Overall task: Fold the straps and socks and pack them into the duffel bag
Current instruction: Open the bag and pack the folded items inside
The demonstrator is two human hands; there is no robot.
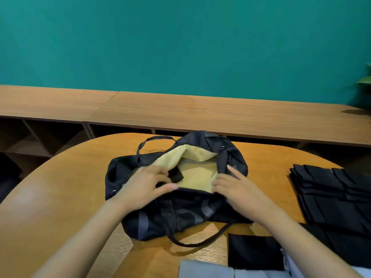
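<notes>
A black duffel bag (180, 215) with a pale yellow lining lies open in the middle of the wooden table (66, 177). My left hand (144, 185) is at the bag's near left rim and holds a small folded black piece (176, 175) just inside the opening. My right hand (234, 187) rests with straight fingers on the near right rim, beside a black handle strap (222, 161). A stack of black socks and straps (331, 195) lies on the table to the right. One folded black piece (254, 251) sits near the front edge.
A long wooden shelf unit (180, 111) runs behind the table under a teal wall. A green plant (366, 79) shows at the far right edge. Light grey fabric (206, 269) lies at the bottom of the view.
</notes>
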